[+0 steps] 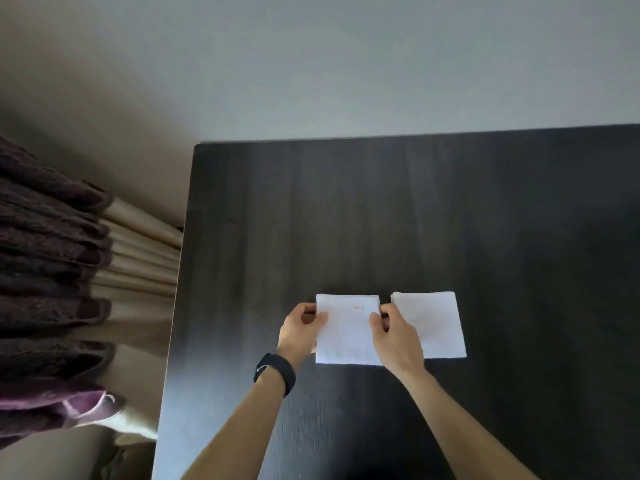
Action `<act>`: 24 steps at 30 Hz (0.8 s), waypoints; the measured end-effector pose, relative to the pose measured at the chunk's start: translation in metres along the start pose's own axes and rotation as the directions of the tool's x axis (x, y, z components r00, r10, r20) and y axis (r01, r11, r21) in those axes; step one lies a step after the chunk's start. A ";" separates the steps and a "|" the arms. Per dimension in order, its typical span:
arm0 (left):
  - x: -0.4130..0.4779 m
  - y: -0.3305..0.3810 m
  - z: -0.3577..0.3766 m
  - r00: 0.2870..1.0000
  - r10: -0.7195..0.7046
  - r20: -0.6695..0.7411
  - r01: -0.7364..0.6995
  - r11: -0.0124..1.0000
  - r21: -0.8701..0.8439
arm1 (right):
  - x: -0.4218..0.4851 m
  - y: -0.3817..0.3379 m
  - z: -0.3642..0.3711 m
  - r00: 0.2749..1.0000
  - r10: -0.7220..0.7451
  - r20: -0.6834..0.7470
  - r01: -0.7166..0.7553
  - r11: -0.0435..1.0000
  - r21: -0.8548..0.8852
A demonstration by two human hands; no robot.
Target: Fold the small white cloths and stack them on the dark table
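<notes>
Two small white cloths lie side by side on the dark table (450, 220). The left cloth (348, 336) is a folded rectangle with a small red mark near its far edge. My left hand (301, 325) pinches its left edge near the far corner. My right hand (393, 329) pinches its right edge, thumb on top. The right cloth (434, 323) lies flat and folded just beyond my right hand, which covers its near left corner. A narrow gap of table separates the two cloths.
The table's left edge (180, 289) runs beside beige and dark purple curtains (52, 271). A pale wall (346, 64) stands behind the table's far edge. A black band sits on my left wrist (275, 372).
</notes>
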State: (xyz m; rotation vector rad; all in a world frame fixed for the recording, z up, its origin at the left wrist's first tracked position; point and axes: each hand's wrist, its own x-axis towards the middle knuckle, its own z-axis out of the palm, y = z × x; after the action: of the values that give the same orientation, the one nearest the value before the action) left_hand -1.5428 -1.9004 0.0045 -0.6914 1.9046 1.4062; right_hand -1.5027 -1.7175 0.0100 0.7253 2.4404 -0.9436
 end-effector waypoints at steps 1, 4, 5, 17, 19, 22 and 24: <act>0.002 0.000 0.000 1.000 0.002 -0.005 -0.002 1.000 0.004 | 0.002 0.000 0.003 1.000 0.016 -0.007 -0.016 1.000 -0.018; 0.002 0.000 0.001 1.000 0.023 -0.019 -0.022 0.999 0.036 | 0.005 -0.002 0.007 0.997 0.057 -0.046 -0.060 0.996 -0.071; 0.003 0.001 0.000 0.999 0.035 -0.029 -0.033 0.997 0.066 | 0.006 -0.002 0.008 0.996 0.066 -0.058 -0.071 0.994 -0.081; -0.017 -0.022 0.000 0.793 0.604 -0.077 -0.411 0.625 0.664 | -0.018 0.001 0.011 0.905 -0.160 -0.395 0.053 0.962 -0.268; -0.015 -0.031 0.003 0.687 0.724 0.065 -0.479 0.383 0.790 | -0.021 0.008 0.019 0.851 -0.328 -0.409 0.179 0.915 -0.361; -0.004 -0.038 0.009 0.664 0.701 0.262 -0.506 0.163 0.847 | -0.015 0.013 0.032 0.842 -0.471 -0.262 0.284 0.802 -0.526; 0.005 -0.041 0.010 0.692 0.662 0.289 -0.486 0.131 0.864 | -0.006 0.020 0.035 0.872 -0.454 -0.184 0.282 0.772 -0.570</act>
State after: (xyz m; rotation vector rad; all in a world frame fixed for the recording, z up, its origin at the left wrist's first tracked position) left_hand -1.5137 -1.9028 -0.0259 0.6281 2.8054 0.3421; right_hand -1.4790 -1.7318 -0.0200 0.1924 3.0025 -0.2293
